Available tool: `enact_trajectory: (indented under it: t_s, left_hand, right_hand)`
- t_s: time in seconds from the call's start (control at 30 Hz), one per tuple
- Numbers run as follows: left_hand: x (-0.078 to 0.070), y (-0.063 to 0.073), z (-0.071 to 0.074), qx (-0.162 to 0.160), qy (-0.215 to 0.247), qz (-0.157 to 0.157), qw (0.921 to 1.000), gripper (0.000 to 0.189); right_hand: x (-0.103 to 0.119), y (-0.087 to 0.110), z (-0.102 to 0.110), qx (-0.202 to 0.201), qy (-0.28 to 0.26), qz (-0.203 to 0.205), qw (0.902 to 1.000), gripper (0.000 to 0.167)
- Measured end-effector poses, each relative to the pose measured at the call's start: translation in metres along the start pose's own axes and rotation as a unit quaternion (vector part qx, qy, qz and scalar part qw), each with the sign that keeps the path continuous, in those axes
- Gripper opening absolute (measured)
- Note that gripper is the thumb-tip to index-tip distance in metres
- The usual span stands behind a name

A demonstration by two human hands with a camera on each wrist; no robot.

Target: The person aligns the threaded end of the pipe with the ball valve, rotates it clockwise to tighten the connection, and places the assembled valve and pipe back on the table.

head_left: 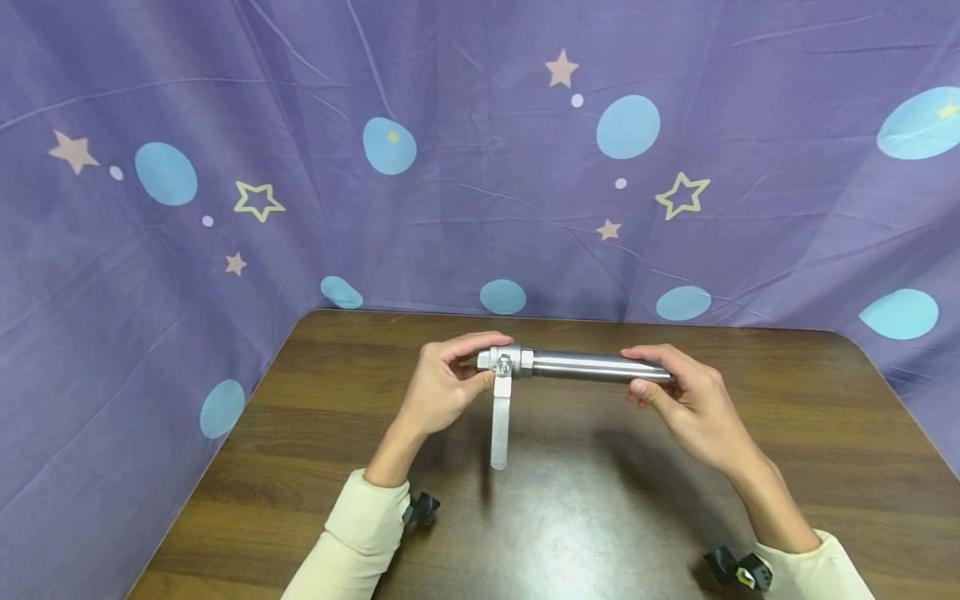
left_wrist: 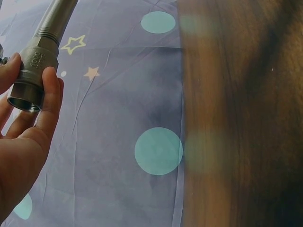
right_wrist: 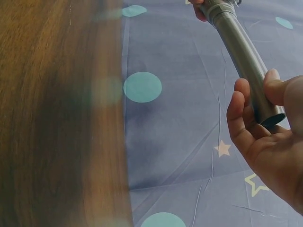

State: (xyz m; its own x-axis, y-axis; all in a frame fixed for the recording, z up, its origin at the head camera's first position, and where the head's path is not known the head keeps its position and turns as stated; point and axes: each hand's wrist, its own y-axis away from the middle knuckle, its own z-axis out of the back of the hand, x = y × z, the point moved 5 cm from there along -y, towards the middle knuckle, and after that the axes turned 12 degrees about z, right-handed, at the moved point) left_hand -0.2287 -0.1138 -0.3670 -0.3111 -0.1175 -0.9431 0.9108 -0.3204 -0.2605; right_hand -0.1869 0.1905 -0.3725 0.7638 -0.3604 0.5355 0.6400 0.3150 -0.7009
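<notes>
A metal ball valve with a long lever handle is joined to a shiny steel pipe. The two are held level above the table, and the lever points toward the person. My left hand grips the valve body between thumb and fingers. In the left wrist view the open end of the valve shows, with threads where the pipe meets it. My right hand holds the far end of the pipe, thumb on the near side. That hollow pipe end appears in the right wrist view.
Below lies a brown wooden table, with the hands' shadows on it. A purple curtain with stars and blue dots hangs behind the table and along its sides. Black wrist cameras sit near both cream sleeves.
</notes>
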Motion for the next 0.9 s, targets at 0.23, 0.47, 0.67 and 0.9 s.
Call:
enact_trajectory:
  t_s: [0.23,0.47,0.67,0.9]
  left_hand:
    - [-0.0003,0.0,0.0001,0.0,-0.002,-0.001,1.0,0.044]
    - [-0.0006,0.0001,0.0002,-0.004,-0.002,-0.007,1.0,0.044]
    - [-0.0001,-0.0002,-0.0003,-0.006,0.0,-0.003,1.0,0.045]
    - [-0.0002,-0.0007,0.0004,-0.007,0.006,-0.001,1.0,0.046]
  right_hand:
    - [-0.0013,0.0008,0.0005,0.013,0.002,0.003,0.9999,0.048]
    - [-0.0003,0.0005,0.0,0.007,0.007,0.002,1.0,0.045]
    - [0.0006,-0.0002,-0.0018,-0.011,-0.013,0.001,0.9999,0.051]
    - [0.0011,-0.0008,-0.0025,-0.025,-0.028,-0.001,0.9993,0.056]
